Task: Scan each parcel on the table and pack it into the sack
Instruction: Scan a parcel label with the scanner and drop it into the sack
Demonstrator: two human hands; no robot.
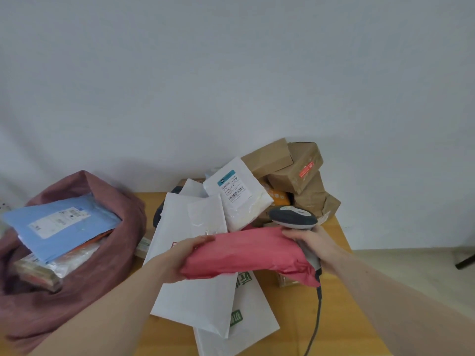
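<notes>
Head view: the left hand (183,255) grips the left end of a red poly mailer (250,253), thumb on top and fingers curled underneath. The right hand (312,245) holds a grey handheld barcode scanner (293,217) by its handle, fingers wrapped round it, with the fingertips also touching the right end of the mailer. The mailer is held off the table (341,304), lying roughly level between the two hands. The scanner cable (314,327) runs down past the near table edge.

Directly beneath the mailer lie overlapping white poly mailers (195,294), one printed with green characters. Behind them, a white labelled pouch (239,196) leans tilted, barcode facing up. A stack of brown taped cartons (295,173) occupies the far right corner against the wall (231,73), close behind the scanner head.

The maroon sack (77,286) stands open just beside the left table edge. A blue mailer (61,224) lies on top of its contents, covering most of the mouth; clear-wrapped parcels show beneath it.

Bare table surface is visible along the right edge and near right corner. Floor (411,265) lies beyond the right edge.
</notes>
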